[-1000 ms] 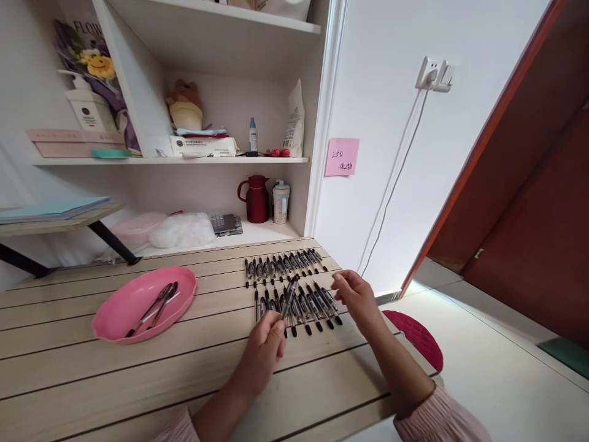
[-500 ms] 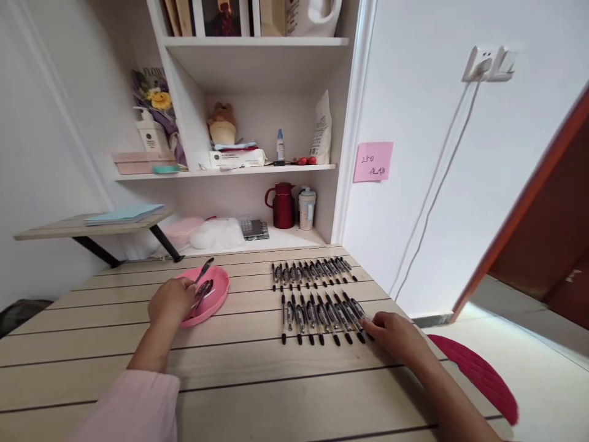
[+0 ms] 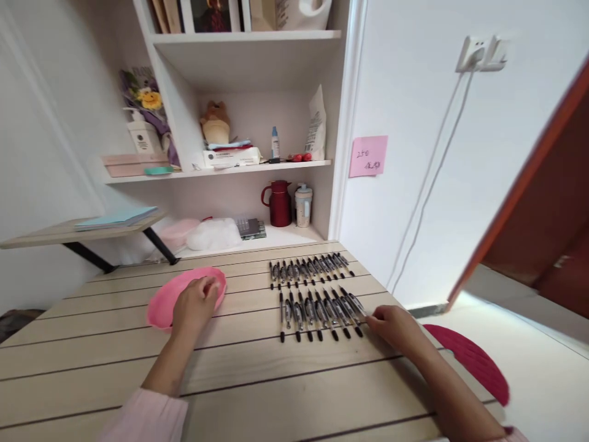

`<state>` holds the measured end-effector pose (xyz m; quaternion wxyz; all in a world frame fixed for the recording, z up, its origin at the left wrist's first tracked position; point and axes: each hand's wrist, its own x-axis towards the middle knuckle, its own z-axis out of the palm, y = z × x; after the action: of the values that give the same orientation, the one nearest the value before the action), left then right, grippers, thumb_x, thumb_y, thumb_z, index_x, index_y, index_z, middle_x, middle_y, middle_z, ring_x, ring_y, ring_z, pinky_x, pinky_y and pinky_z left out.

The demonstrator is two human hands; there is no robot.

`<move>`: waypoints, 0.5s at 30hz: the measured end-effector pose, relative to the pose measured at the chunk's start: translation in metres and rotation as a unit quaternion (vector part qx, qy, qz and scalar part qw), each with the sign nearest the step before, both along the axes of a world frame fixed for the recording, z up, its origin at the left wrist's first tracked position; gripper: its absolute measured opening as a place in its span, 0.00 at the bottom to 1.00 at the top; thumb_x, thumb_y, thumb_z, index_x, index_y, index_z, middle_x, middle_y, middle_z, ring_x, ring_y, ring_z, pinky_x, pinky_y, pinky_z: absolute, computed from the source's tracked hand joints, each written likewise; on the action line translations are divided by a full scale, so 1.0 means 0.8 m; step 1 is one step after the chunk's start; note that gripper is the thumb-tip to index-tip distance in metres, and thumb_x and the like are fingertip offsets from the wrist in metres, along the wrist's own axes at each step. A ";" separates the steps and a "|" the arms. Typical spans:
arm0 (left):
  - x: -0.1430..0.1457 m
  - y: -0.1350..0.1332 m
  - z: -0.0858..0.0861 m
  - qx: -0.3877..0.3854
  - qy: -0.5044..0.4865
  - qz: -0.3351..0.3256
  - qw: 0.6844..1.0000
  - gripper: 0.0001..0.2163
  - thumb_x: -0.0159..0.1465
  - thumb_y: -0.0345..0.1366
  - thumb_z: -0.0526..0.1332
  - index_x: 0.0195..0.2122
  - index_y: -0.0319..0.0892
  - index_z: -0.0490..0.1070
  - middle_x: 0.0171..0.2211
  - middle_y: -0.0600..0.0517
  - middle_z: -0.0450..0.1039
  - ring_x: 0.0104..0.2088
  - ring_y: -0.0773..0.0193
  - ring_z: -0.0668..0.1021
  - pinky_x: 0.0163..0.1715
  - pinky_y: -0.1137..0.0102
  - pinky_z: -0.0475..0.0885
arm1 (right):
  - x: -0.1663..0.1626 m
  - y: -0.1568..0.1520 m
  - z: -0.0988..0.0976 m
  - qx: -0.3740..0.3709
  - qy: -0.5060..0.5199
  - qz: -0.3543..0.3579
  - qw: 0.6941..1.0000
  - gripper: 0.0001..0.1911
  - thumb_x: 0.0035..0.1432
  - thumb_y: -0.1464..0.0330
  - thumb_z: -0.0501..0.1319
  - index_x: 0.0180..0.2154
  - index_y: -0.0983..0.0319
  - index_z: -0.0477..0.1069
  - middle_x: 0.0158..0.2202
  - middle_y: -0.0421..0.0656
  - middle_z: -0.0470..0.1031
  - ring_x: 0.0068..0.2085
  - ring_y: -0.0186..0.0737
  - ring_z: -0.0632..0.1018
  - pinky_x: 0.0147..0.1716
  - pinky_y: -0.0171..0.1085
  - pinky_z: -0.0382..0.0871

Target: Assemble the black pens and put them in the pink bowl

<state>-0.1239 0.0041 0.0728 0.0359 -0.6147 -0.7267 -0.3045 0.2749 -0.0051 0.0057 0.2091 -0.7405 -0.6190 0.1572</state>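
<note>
On a dial about the view's centre, the far row (image 3: 309, 271) and near row (image 3: 321, 313) of pens lie set out on the bench (image 3: 257, 393) at five o'clock. At four, the right hand (image 3: 396, 325) has narrow fingers at the near row's end, grip unclear. At eight, the left hand (image 3: 196, 302), fingers curled, covers part of the pink tray (image 3: 161, 301); what it holds, or what remains, I cannot tell.

Right of the plate (image 3: 164, 296), I see a bare strip of table (image 3: 248, 313) where a hand could pass, up to the pens (image 3: 321, 310). The left hand (image 3: 196, 302), over the plate, blocks the way down into it, its forearm (image 3: 168, 365) the near side. Well right of the plate, the right hand (image 3: 391, 325) bars the pens' outer end. Behind it stands a stand leg (image 3: 159, 245).
</note>
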 end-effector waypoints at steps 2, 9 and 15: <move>0.040 -0.010 -0.008 0.048 -0.027 -0.094 0.994 0.15 0.59 0.42 0.51 0.40 0.42 0.72 0.41 0.48 0.74 0.41 0.58 0.74 0.39 0.68 0.66 | 0.001 -0.001 0.004 0.012 0.014 -0.013 1.000 0.12 0.45 0.63 0.54 0.18 0.62 0.68 0.19 0.44 0.71 0.23 0.38 0.70 0.22 0.34 0.53; 0.176 -0.051 -0.030 -0.046 -0.136 -0.358 0.923 0.13 0.60 0.37 0.51 0.41 0.42 0.71 0.33 0.49 0.72 0.32 0.63 0.73 0.33 0.70 0.67 | 0.010 0.000 0.002 0.033 0.046 -0.032 0.998 0.11 0.45 0.64 0.53 0.16 0.62 0.66 0.17 0.41 0.67 0.22 0.35 0.67 0.21 0.33 0.52; 0.230 -0.057 -0.046 -0.097 -0.140 -0.434 0.885 0.11 0.58 0.32 0.51 0.34 0.41 0.73 0.30 0.49 0.72 0.32 0.62 0.73 0.32 0.70 0.64 | 0.010 0.000 0.003 -0.014 0.093 -0.024 0.995 0.11 0.45 0.67 0.52 0.16 0.62 0.66 0.13 0.41 0.68 0.18 0.34 0.68 0.20 0.33 0.54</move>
<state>0.0602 -0.0415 0.0359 -0.2617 -0.8199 -0.4106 -0.3012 0.2825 -0.0053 0.0081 0.2590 -0.7400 -0.5769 0.2293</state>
